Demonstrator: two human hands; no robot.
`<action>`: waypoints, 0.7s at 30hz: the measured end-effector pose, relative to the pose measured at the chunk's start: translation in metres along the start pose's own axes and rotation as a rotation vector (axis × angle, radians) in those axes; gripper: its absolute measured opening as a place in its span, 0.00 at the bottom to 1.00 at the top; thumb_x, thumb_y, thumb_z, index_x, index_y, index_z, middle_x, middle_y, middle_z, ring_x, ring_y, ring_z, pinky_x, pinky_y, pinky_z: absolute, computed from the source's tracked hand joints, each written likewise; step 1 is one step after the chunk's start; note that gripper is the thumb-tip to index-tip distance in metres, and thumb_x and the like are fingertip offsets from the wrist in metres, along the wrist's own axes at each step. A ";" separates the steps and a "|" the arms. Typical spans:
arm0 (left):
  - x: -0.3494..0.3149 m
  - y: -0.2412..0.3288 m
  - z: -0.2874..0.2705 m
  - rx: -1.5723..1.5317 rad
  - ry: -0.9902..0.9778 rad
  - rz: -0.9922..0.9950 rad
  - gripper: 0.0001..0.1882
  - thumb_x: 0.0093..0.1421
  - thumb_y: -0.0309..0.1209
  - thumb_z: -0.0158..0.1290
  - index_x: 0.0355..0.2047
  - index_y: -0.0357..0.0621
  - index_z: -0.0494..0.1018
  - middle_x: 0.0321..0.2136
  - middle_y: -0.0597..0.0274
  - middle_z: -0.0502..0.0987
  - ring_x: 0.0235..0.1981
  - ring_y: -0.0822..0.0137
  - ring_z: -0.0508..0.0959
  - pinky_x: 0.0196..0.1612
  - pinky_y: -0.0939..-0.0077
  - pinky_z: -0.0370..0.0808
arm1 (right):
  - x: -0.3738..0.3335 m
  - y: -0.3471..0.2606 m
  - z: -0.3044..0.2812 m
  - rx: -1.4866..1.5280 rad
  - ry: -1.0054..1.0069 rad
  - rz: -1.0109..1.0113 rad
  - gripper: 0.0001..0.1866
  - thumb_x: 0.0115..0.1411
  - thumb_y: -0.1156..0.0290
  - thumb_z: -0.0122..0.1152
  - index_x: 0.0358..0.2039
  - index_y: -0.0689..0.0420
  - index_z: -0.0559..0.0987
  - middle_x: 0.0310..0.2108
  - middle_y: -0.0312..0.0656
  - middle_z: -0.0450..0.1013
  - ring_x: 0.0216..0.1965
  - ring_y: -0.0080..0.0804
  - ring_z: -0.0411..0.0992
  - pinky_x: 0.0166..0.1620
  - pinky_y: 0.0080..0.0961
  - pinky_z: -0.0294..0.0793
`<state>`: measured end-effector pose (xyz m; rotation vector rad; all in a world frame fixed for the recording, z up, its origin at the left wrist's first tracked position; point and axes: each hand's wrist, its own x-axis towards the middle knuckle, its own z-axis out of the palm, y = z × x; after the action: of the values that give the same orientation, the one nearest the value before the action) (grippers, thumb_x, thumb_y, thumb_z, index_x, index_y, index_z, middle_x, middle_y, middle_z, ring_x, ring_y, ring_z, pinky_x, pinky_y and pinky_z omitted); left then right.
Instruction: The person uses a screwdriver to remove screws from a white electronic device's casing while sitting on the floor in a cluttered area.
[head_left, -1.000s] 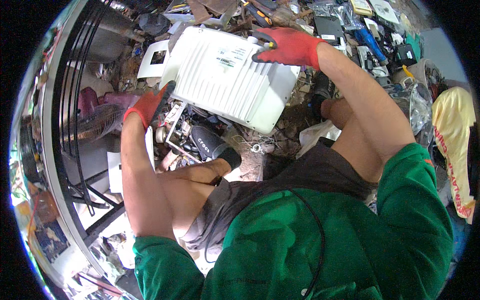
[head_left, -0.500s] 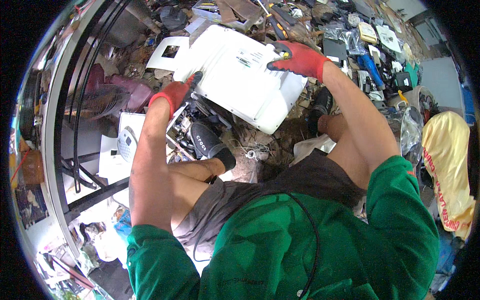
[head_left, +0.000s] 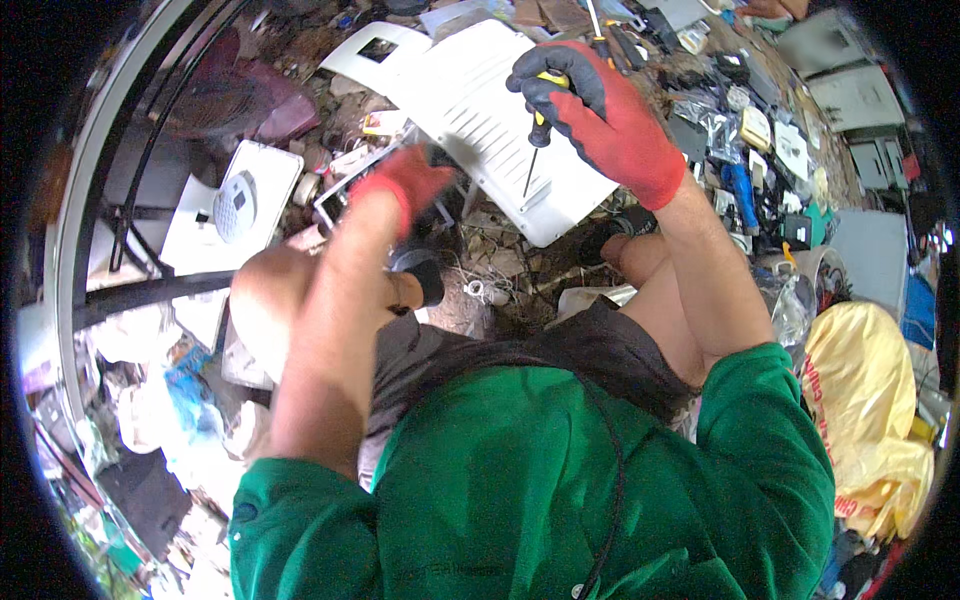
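Observation:
A white plastic panel with rows of narrow slots lies tilted in front of me. My right hand, in a red and black glove, is closed around the yellow and black handle of a screwdriver. Its thin shaft points down, and the tip is at the panel's near edge, close to a small hole. By the panel's left edge is my left hand, gloved the same way. Motion smears its fingers, so whether it touches the panel does not show.
Another white piece with a square cutout lies beyond the panel. At left stand a metal frame and a white cover with a round grille. Electronic parts, tools and a blue object litter the right side, near a yellow bag.
My left hand has come off the panel's left side and moved right and nearer. The screwdriver in my right hand now points down at the near edge. Slots now show on the panel.

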<state>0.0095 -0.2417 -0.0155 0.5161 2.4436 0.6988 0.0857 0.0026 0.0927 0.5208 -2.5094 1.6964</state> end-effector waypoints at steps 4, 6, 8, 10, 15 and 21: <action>-0.043 -0.008 0.122 -0.767 0.250 -0.208 0.25 0.58 0.43 0.59 0.50 0.39 0.73 0.42 0.55 0.79 0.42 0.60 0.79 0.46 0.67 0.75 | 0.001 -0.009 0.034 0.154 0.025 -0.081 0.15 0.62 0.72 0.55 0.48 0.58 0.70 0.37 0.42 0.76 0.35 0.28 0.77 0.37 0.27 0.77; -0.046 0.001 0.144 -1.512 0.069 -0.104 0.21 0.60 0.39 0.58 0.50 0.40 0.73 0.41 0.61 0.79 0.40 0.67 0.79 0.43 0.71 0.76 | -0.008 -0.002 0.037 -0.062 0.021 -0.108 0.15 0.60 0.73 0.56 0.48 0.58 0.70 0.37 0.44 0.76 0.35 0.30 0.77 0.37 0.27 0.77; -0.040 0.015 0.148 -1.527 0.239 -0.005 0.18 0.61 0.35 0.57 0.49 0.40 0.74 0.42 0.64 0.78 0.40 0.72 0.77 0.42 0.75 0.75 | -0.012 -0.007 0.043 -0.102 0.044 -0.057 0.18 0.58 0.74 0.58 0.49 0.59 0.70 0.39 0.46 0.76 0.37 0.34 0.78 0.39 0.28 0.77; -0.037 0.021 0.148 -1.456 0.326 -0.024 0.18 0.62 0.35 0.56 0.50 0.40 0.74 0.43 0.66 0.78 0.41 0.76 0.75 0.44 0.78 0.72 | -0.020 -0.006 0.046 -0.205 0.067 -0.082 0.19 0.57 0.74 0.59 0.49 0.59 0.70 0.39 0.47 0.76 0.39 0.38 0.77 0.42 0.30 0.76; -0.043 0.040 0.137 -1.467 0.339 -0.109 0.20 0.64 0.38 0.55 0.52 0.41 0.73 0.44 0.67 0.77 0.41 0.75 0.74 0.46 0.77 0.71 | -0.039 0.002 0.053 -0.374 0.114 -0.149 0.21 0.54 0.74 0.62 0.49 0.59 0.71 0.43 0.50 0.75 0.44 0.46 0.76 0.46 0.35 0.75; -0.024 0.033 0.143 -1.451 0.400 -0.205 0.17 0.61 0.36 0.57 0.44 0.33 0.75 0.37 0.60 0.82 0.34 0.71 0.77 0.41 0.73 0.72 | -0.042 0.001 0.064 -0.437 0.119 -0.196 0.21 0.54 0.77 0.61 0.49 0.61 0.70 0.44 0.51 0.74 0.42 0.48 0.76 0.45 0.35 0.76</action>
<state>0.1188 -0.1751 -0.0900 -0.4815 1.5638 2.2422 0.1336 -0.0455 0.0561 0.5777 -2.5332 1.0369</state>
